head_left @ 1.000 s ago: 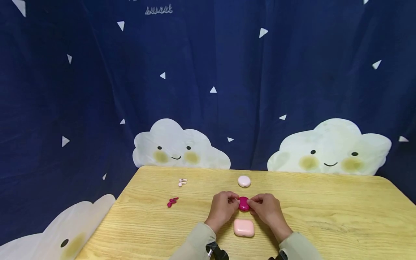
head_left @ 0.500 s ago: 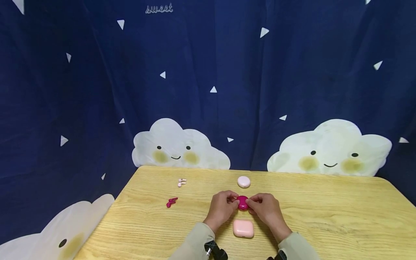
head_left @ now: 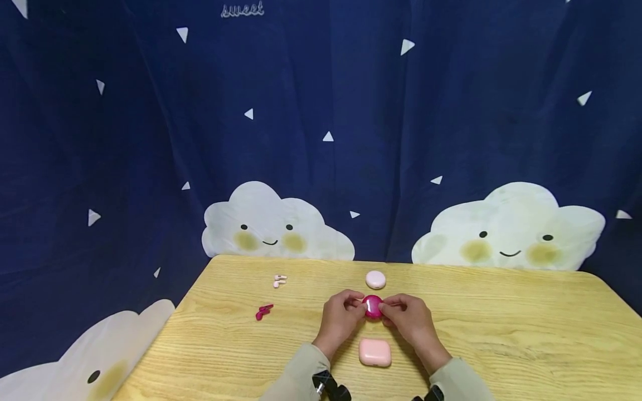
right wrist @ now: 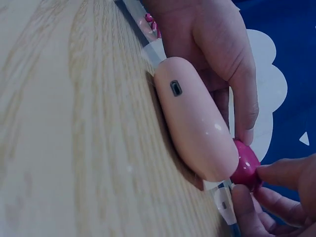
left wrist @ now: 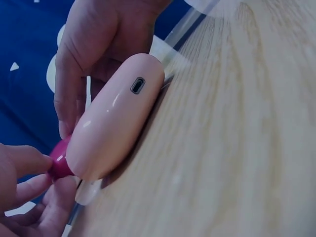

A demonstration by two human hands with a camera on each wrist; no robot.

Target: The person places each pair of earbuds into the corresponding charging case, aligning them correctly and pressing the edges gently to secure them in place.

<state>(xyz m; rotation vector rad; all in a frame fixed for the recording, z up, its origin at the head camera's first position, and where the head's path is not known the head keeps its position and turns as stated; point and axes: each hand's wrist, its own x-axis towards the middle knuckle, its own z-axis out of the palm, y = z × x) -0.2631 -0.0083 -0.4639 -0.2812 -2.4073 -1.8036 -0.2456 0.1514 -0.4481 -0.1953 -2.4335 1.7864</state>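
A round magenta earbud case (head_left: 373, 307) is held between my two hands near the middle of the wooden table. From the left, my left hand (head_left: 341, 318) pinches its edge with thumb and fingers. The right hand (head_left: 412, 321) grips the opposite edge the same way. Its lid looks closed, and a bright glint lies on the top. Close in front of it sits a glossy pink rectangular case (head_left: 375, 352), whose charging port (left wrist: 138, 85) shows in the left wrist view. In both wrist views this pink case partly hides the magenta case (right wrist: 247, 165).
A pale pink round case (head_left: 375, 279) stands behind the hands. To the left lie two magenta earbuds (head_left: 264, 312), with two pale pink earbuds (head_left: 280, 280) farther back. A dark blue curtain (head_left: 321, 78) with clouds hangs behind the table (head_left: 526, 323).
Both hands have shifted the magenta case slightly away from me, toward the pale round case. It now appears tilted differently, with a glint across its top. The other cases and earbuds stay put.
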